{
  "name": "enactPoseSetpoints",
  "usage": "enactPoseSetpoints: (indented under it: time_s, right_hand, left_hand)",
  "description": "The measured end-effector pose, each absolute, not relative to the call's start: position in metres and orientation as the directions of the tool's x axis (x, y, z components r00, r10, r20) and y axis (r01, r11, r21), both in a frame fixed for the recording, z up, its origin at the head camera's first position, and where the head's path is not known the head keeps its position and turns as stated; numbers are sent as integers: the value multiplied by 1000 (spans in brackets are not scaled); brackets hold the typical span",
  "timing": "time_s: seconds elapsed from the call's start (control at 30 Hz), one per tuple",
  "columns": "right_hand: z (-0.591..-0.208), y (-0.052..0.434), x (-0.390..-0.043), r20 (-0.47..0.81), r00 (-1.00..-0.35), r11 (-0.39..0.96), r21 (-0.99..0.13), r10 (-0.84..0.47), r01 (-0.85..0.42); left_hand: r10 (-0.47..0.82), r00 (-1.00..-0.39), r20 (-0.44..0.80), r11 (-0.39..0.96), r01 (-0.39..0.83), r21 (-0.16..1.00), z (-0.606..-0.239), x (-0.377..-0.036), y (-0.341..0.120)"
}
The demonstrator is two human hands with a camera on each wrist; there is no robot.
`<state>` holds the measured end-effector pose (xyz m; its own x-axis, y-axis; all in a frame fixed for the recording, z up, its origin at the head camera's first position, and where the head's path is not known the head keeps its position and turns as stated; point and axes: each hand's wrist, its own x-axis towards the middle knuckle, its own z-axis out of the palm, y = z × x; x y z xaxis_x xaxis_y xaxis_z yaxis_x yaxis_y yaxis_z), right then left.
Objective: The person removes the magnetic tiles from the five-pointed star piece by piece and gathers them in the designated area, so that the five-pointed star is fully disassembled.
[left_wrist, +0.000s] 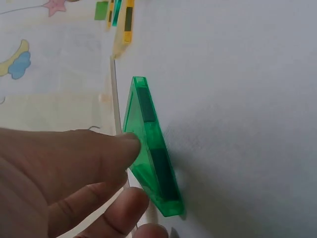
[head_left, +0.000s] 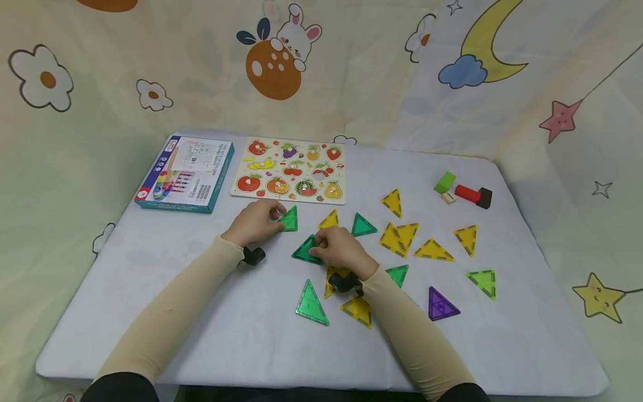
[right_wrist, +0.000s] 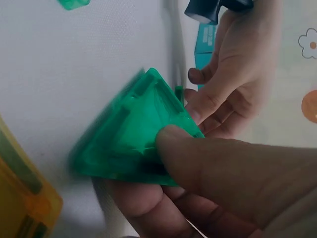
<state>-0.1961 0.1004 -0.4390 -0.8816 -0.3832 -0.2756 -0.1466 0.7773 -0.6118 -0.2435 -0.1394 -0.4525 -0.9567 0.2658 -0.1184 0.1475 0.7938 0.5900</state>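
My left hand [head_left: 258, 222] pinches a translucent green triangular magnetic tile [head_left: 289, 219] just in front of the fruit board. In the left wrist view that tile [left_wrist: 148, 148] stands on edge, thumb on its face and fingers behind. My right hand [head_left: 344, 249] grips a second, darker green triangular tile [head_left: 305, 250] by its right side. The right wrist view shows the thumb flat on this tile [right_wrist: 133, 139] with fingers beneath it. A yellow triangular tile [head_left: 329, 219] lies just beyond the right hand, and another yellow tile [head_left: 330, 279] is partly hidden under its wrist.
A fruit puzzle board [head_left: 288, 170] and a flat box [head_left: 186, 173] lie at the back left. Several yellow tiles [head_left: 434, 250], a purple tile [head_left: 442, 304] and a light green tile [head_left: 483, 283] spread rightward. Small blocks [head_left: 467, 193] sit back right; a tall green tile [head_left: 311, 304] lies in front.
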Motion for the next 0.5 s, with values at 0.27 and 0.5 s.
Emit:
enactPoseSetpoints:
  time_s: [0.27, 0.5]
  right_hand:
    - [-438, 97, -197, -265, -901, 845, -505, -343, -173]
    - [-436, 94, -197, -270, -938, 911, -402, -218, -96]
  left_hand:
    - [266, -963, -39, 733, 175, 657, -446, -227, -138]
    - [293, -956, 20, 710, 231, 665, -442, -213, -130]
